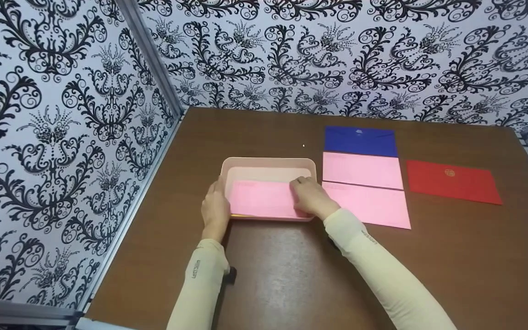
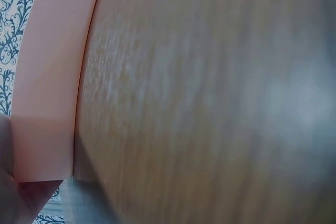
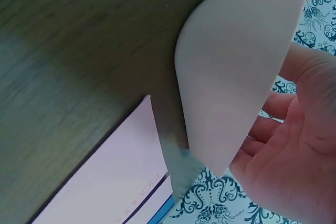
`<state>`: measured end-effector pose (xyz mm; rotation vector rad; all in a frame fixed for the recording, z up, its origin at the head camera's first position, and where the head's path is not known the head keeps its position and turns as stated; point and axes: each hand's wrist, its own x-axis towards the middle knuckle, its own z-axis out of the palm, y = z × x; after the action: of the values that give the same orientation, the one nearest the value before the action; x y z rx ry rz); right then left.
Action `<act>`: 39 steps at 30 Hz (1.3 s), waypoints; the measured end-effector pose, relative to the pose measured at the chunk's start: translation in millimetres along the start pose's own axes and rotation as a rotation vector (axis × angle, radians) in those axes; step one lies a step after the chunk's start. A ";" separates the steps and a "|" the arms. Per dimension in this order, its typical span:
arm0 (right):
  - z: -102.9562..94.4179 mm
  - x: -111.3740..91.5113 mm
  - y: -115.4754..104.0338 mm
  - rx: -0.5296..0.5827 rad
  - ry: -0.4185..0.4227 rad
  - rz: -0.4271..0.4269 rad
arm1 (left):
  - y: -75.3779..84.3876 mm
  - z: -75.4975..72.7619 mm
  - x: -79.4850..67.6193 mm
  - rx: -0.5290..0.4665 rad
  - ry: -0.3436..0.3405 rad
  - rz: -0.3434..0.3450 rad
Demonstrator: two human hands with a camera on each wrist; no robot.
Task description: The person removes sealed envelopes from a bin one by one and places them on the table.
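Observation:
A light pink plastic tray [image 1: 271,162] sits on the brown table, with a pink envelope [image 1: 264,199] lying along its near side. My left hand [image 1: 216,208] holds the tray's left side, and in the left wrist view this hand [image 2: 13,192] shows at the tray's corner. My right hand [image 1: 310,197] reaches over the right rim, its bent fingers gripping the right end of the pink envelope. Seen from the right wrist, the right hand [image 3: 294,135] has its fingers behind the tray wall [image 3: 231,72], which hides their tips. A thin yellow edge shows under the envelope.
Right of the tray, a blue envelope [image 1: 360,141] and two pink envelopes, one upper [image 1: 362,169] and one lower [image 1: 374,204], lie in a column. A red envelope [image 1: 454,181] lies farther right. Patterned walls [image 1: 291,55] border the table [image 1: 273,275] at the back and left.

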<state>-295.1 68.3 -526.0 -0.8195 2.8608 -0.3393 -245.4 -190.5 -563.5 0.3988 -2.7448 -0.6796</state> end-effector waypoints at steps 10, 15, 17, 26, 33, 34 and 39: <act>5.3 -3.6 -2.0 -0.030 0.107 -0.054 | 1.3 0.0 0.1 0.002 -0.004 -0.014; 5.1 -5.5 -1.5 -0.032 0.150 -0.086 | 1.6 0.8 0.6 -0.005 0.001 -0.018; 4.4 -6.2 -1.4 -0.025 0.165 -0.083 | 1.3 1.1 0.4 -0.002 0.002 -0.016; -0.8 -12.9 -0.6 0.120 0.281 -0.095 | 1.4 0.6 -0.6 0.010 0.001 -0.018; -4.1 -17.3 1.3 0.233 0.382 -0.086 | 0.7 0.5 0.5 0.020 -0.029 -0.034; -5.0 -17.8 1.3 0.259 0.385 -0.074 | 0.5 0.8 0.6 0.018 -0.029 -0.034; -7.5 -18.6 3.0 0.412 0.414 -0.025 | -0.5 2.8 1.0 0.009 -0.023 -0.030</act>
<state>-282.5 82.1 -518.1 -0.7737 2.9646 -1.1786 -247.1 -190.1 -565.9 0.4379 -2.7691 -0.6839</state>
